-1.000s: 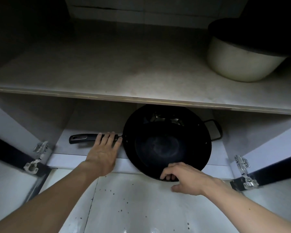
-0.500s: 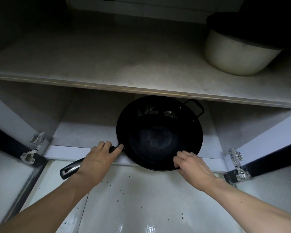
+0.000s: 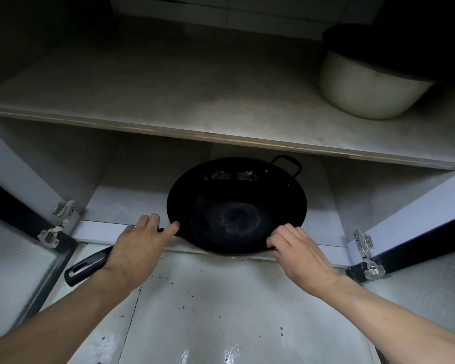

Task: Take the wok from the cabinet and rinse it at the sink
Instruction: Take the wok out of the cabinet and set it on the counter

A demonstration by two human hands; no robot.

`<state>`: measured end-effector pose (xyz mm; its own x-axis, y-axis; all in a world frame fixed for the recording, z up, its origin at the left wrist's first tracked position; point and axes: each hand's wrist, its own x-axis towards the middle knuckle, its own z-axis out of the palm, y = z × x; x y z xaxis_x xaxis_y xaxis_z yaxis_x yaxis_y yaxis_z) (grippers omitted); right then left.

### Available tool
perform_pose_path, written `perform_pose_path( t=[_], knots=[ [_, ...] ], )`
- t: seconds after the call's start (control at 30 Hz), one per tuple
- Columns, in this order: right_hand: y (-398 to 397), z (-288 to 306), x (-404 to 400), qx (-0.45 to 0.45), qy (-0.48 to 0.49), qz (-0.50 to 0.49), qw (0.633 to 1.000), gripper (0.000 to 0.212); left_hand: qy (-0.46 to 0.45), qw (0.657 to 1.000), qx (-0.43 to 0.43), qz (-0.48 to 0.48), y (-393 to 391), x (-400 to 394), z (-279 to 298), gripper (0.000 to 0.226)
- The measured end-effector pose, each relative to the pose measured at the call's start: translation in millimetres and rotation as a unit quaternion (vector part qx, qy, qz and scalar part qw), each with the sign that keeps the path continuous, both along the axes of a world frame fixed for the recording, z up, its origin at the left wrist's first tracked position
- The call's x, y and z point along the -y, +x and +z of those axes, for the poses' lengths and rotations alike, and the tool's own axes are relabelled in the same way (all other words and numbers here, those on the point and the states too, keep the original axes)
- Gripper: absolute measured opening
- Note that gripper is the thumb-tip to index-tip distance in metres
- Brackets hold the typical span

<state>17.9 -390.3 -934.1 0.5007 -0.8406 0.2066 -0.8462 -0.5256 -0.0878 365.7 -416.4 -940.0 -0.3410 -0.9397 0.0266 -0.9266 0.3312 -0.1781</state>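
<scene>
A black wok (image 3: 237, 206) lies on the bottom of the open lower cabinet (image 3: 132, 232), its near rim jutting over the cabinet's front ledge. Its long black handle (image 3: 87, 265) points out to the lower left, and a small loop handle (image 3: 286, 164) sticks up at the far right. My left hand (image 3: 137, 250) is closed over the long handle where it meets the pan. My right hand (image 3: 297, 256) grips the near right rim, fingers curled over the edge. No sink is in view.
A shelf (image 3: 195, 101) spans the cabinet above the wok, with a pale round pot (image 3: 365, 85) at its right end. Both cabinet doors stand open, with metal hinges at the left (image 3: 55, 224) and right (image 3: 365, 256). White speckled floor tiles (image 3: 221, 311) lie below.
The wok has turned, its long handle swinging from the left out towards me. My left hand closed on the handle, and my right hand shifted along the rim to the right.
</scene>
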Motion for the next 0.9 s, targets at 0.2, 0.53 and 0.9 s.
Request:
perform_pose_path(
  t=[0.2, 0.53, 0.9],
  knots=[
    [-0.6, 13.0, -2.0, 0.033, 0.057, 0.033, 0.997, 0.015, 0.003, 1.000, -0.006, 0.004, 11.2, -5.4, 7.4, 0.097],
    [1.9, 20.4, 2.5, 0.043, 0.030, 0.005, 0.999, 0.026, 0.007, 1.000, -0.017, 0.002, 9.6, -10.0, 19.3, 0.091],
    [20.7, 163.1, -68.2, 0.010, 0.188, 0.027, 0.982, 0.034, 0.189, 0.981, 0.005, 0.053, 28.4, -110.8, 138.0, 0.081]
  ],
)
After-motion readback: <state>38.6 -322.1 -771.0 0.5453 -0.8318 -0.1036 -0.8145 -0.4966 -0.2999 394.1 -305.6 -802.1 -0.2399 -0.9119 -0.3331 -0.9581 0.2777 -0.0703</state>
